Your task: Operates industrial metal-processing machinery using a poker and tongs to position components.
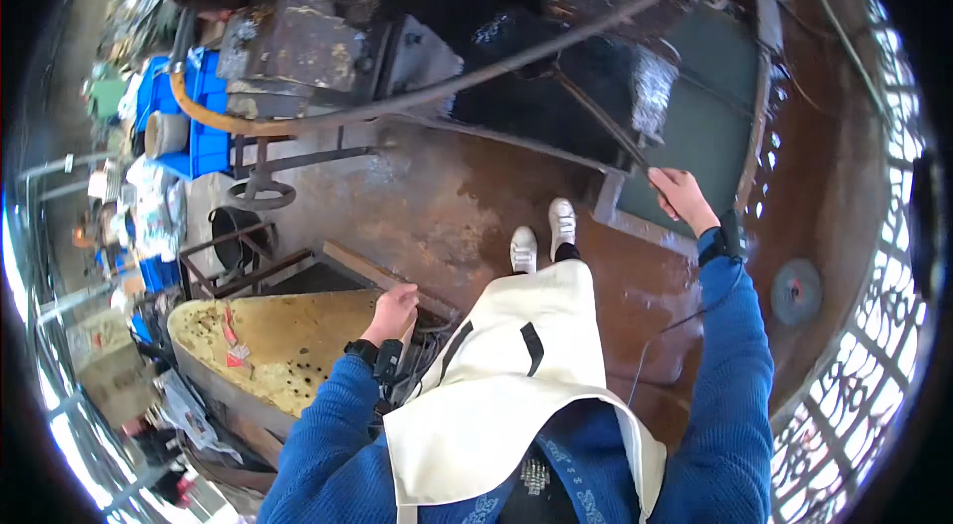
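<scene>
My right hand (678, 196) is closed around the near end of a long-handled metal tool (599, 114). The shaft slants away to the upper left over a dark trough (536, 132); the far end is a dark shape whose kind I cannot make out. Beside the shaft is a shiny, silvery, crinkled piece (653, 92), at the border of a basin of grey-green liquid (707, 142). At the right edge of a yellow-topped stand (288, 330), my left hand (395, 313) has its fingers curled together. Whatever they may hold is hidden.
A thick hose (476, 77) arcs across above the trough. To the left are a handwheel (261, 192), a black bucket (238, 238) and blue crates (204, 112). A round grey disc (796, 291) lies on the wet brown floor, near a patterned lattice (844, 405).
</scene>
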The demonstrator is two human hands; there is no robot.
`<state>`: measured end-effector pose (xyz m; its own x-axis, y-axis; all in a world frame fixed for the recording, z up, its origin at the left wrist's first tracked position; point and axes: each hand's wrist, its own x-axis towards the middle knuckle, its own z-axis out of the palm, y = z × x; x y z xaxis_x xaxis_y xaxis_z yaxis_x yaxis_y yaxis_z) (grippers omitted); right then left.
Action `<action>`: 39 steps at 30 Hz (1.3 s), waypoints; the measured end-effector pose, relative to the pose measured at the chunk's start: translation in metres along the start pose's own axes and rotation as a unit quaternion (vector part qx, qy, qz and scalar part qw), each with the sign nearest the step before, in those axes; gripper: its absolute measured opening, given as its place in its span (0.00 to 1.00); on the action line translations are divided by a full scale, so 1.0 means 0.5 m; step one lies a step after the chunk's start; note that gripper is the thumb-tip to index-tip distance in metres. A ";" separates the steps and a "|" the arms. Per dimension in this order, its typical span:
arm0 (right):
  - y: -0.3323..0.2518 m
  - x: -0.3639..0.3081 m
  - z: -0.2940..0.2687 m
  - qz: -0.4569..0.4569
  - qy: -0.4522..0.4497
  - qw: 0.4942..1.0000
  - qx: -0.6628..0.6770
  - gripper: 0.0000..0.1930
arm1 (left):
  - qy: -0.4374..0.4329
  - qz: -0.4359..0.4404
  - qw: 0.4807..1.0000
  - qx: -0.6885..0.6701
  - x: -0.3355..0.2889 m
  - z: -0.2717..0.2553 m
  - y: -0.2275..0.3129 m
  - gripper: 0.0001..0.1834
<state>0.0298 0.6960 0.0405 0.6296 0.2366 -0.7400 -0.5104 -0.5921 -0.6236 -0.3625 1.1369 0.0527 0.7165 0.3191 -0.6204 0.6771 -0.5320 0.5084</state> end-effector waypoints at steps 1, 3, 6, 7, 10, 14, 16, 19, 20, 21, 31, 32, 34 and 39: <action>0.031 -0.022 -0.002 0.003 0.000 1.000 0.012 0.20 | -0.001 -0.016 0.999 -0.030 -0.001 0.002 -0.008 0.15; 0.089 -0.072 0.001 0.008 -0.005 0.999 0.035 0.19 | -0.009 -0.031 0.998 -0.055 -0.010 0.008 -0.022 0.15; 0.153 -0.158 -0.009 0.016 0.009 0.998 0.063 0.19 | -0.001 0.017 0.999 -0.038 -0.022 0.027 -0.034 0.14; 0.169 -0.182 -0.021 0.013 0.017 0.997 0.073 0.19 | -0.004 0.024 0.999 -0.037 -0.037 0.038 -0.035 0.14; 0.220 -0.247 -0.059 0.001 0.014 0.995 0.098 0.19 | -0.003 0.108 0.988 0.109 -0.094 0.080 -0.033 0.14; 0.300 -0.329 -0.150 0.001 0.023 0.991 0.129 0.19 | 0.038 -0.055 0.995 -0.079 -0.148 0.170 0.065 0.14; 0.333 -0.367 -0.220 -0.003 0.030 0.991 0.127 0.19 | 0.039 -0.077 0.989 -0.123 -0.174 0.231 0.116 0.15; 0.368 -0.381 -0.338 -0.053 0.007 0.993 0.104 0.21 | 0.007 -0.130 0.973 -0.189 -0.228 0.328 0.184 0.16; 0.379 -0.402 -0.377 -0.042 0.019 0.993 0.106 0.21 | 0.000 -0.139 0.970 -0.198 -0.255 0.366 0.209 0.16; 0.372 -0.410 -0.419 -0.028 0.025 0.994 0.102 0.21 | 0.001 -0.146 0.967 -0.211 -0.269 0.396 0.234 0.16; 0.367 -0.482 -0.752 0.055 0.122 0.984 0.119 0.20 | 0.006 -0.221 0.942 -0.253 -0.253 0.591 0.360 0.16; 0.362 -0.475 -0.780 0.060 0.133 0.982 0.124 0.20 | 0.014 -0.228 0.938 -0.261 -0.241 0.605 0.374 0.16; 0.337 -0.451 -0.849 0.058 0.143 0.980 0.122 0.20 | 0.028 -0.213 0.933 -0.290 -0.197 0.615 0.406 0.16; 0.228 -0.314 -1.056 0.053 0.155 0.977 0.134 0.19 | 0.088 -0.183 0.923 -0.326 -0.148 0.619 0.483 0.15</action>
<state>0.1822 0.1844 0.2185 0.6905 -0.0857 -0.7182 -0.6921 -0.3668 -0.6216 -0.3038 0.7423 0.0366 0.3975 0.5374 -0.7437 0.7947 0.2036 0.5719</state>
